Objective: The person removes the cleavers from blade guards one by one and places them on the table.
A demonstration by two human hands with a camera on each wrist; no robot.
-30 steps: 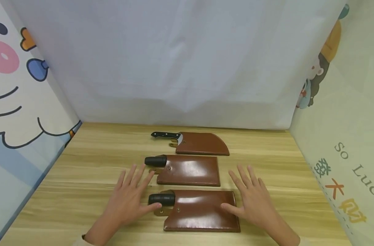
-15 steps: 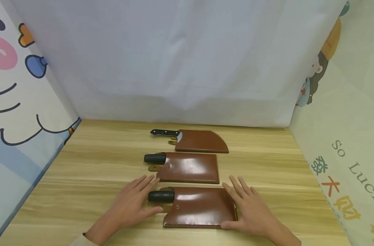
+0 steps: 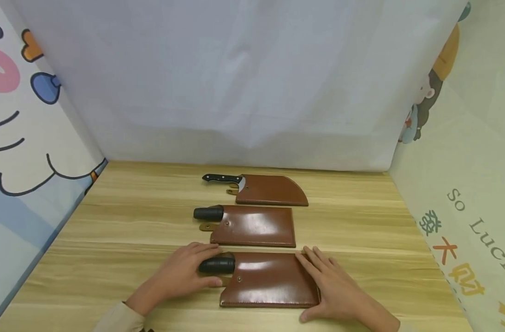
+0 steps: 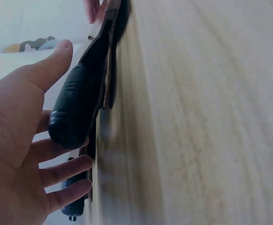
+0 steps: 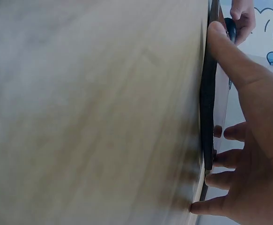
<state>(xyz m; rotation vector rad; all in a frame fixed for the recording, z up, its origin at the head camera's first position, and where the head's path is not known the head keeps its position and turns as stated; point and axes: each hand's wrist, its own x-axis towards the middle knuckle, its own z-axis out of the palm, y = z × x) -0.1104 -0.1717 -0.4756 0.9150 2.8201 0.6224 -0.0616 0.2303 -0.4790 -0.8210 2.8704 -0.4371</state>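
Note:
Nearest me lies a cleaver in a glossy brown leather sheath (image 3: pixel 273 280), its black handle (image 3: pixel 217 264) pointing left. My left hand (image 3: pixel 186 272) is around that handle without closing on it. In the left wrist view the thumb (image 4: pixel 56 63) stands away from the handle (image 4: pixel 73 108), and the fingers pass behind it. At the sheath's right end is my right hand (image 3: pixel 333 288), fingers spread along the corner and thumb below the near edge. In the right wrist view its thumb overlaps the sheath's edge (image 5: pixel 207 103). The sheath hides the blade.
A second sheathed cleaver (image 3: pixel 258 226) lies just behind, parallel to the first. Farther back is a third, with a riveted black handle (image 3: pixel 222 178) and a curved-ended sheath (image 3: pixel 273 190). White cloth (image 3: pixel 252 92) rises behind the wooden table (image 3: pixel 111 207), and printed panels flank it.
Both hands have come lower and closer to the nearest cleaver, the left around its handle, the right at the sheath's right end. The view has tilted slightly.

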